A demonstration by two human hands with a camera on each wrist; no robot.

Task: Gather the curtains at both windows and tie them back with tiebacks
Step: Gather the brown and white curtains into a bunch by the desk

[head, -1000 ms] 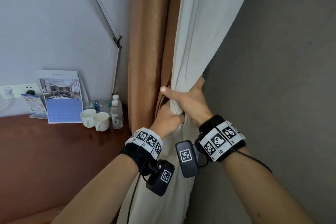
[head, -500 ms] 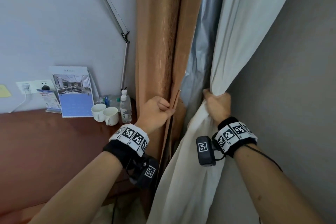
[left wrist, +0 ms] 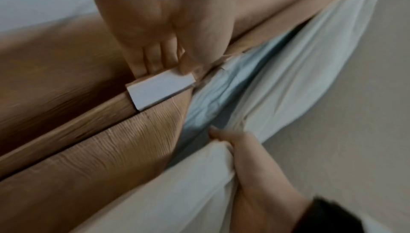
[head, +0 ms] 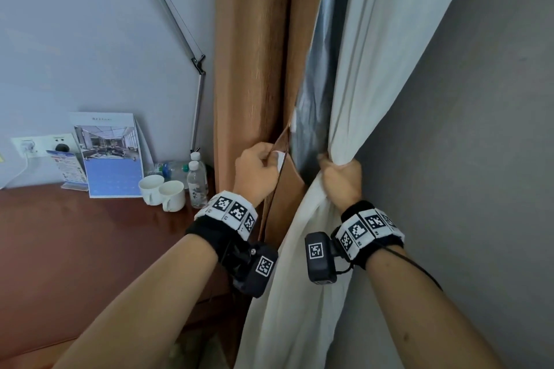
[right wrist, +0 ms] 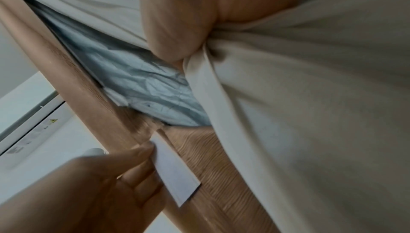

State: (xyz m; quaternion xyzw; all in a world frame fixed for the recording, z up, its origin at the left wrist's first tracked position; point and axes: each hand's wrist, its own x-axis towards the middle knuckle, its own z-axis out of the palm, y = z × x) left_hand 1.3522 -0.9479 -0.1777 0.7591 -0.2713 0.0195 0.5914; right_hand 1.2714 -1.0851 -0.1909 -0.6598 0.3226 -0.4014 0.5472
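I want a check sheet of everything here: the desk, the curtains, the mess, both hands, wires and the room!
Surface: brown desk, lower left.
Job's things: brown curtain hangs beside the gathered white curtain; a brown tieback with a white patch at its end.
Clutter: two white cups, water bottles, a calendar.
Hands: left hand pinches the tieback's white end; right hand grips the white curtain.
Cables: a white cable at the wall sockets.
Surroundings: grey wall on the right.

Reddish-brown table point(head: 75, 249) — two cups point(head: 162, 193), bottles point(head: 197, 181), perhaps a calendar point(head: 109, 156).
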